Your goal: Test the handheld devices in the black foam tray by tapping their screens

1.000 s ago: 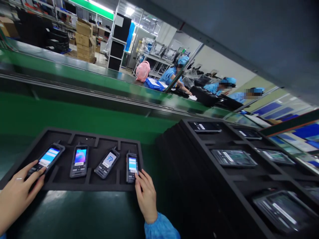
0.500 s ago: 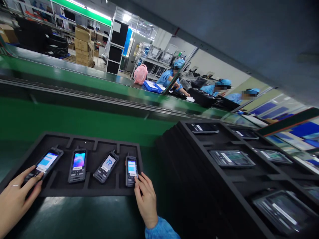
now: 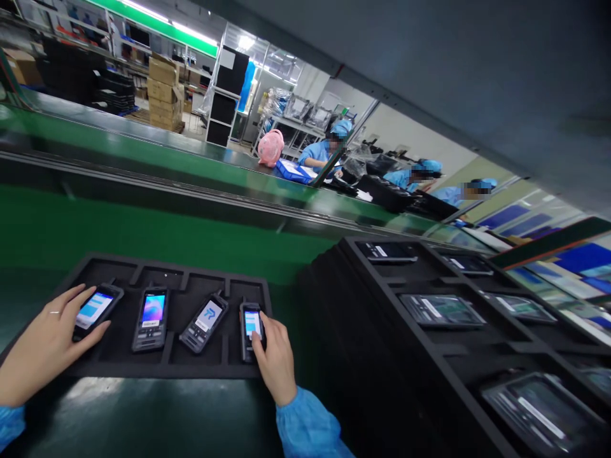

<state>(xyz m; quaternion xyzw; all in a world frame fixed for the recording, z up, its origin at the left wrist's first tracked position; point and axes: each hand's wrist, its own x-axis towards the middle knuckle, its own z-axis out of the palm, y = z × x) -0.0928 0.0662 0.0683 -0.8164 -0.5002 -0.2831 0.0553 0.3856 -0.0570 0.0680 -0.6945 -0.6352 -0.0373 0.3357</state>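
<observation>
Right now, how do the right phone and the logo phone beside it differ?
The right phone shows blue and white bands; the logo phone, a blue logo on white. The right phone lies nearly straight, the logo phone slanted. The right hand touches the right phone, not the logo phone. Both lie lit in the tray.

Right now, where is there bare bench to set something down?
The green bench is bare in front of the tray, between your left hand and right hand. A narrow shadowed strip separates tray and tray stack. Crowded: the tray, with four handsets and both hands, and the stack's top, with more handsets.
</observation>
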